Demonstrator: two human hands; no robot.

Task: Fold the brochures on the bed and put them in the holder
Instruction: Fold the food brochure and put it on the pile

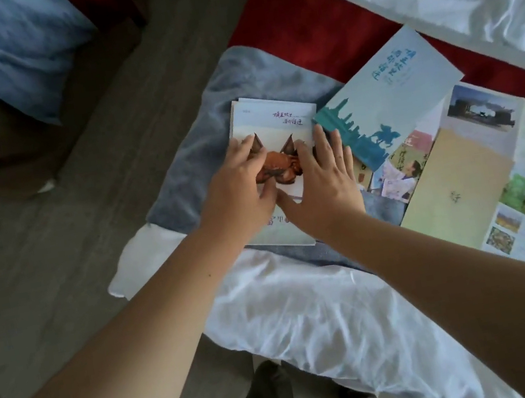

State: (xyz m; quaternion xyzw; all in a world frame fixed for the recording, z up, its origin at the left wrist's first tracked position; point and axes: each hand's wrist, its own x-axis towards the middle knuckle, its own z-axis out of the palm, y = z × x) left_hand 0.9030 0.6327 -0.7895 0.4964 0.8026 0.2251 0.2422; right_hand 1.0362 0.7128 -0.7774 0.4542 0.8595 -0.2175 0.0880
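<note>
Brochure (272,119), glossy rectangle, under left hand (238,185), right hand (321,185); plush grey blanket (251,75) beneath.

Bed (308,312): crumpled white sheet, near and far.
Runner (305,28): red, across the far part.
Blanket (188,176): grey, left edge.
Folded brochure (275,120): on blanket.
Teal brochure (392,90): just right, overlapping the open one.
Open brochure (493,177): spread at right.

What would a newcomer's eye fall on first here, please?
At the centre, the left hand and right hand rest on a folded brochure with an orange-brown figure, lying on a grey blanket. Right of it lie a pale blue brochure with a teal skyline and a large unfolded brochure; a red runner lies beyond.
</note>
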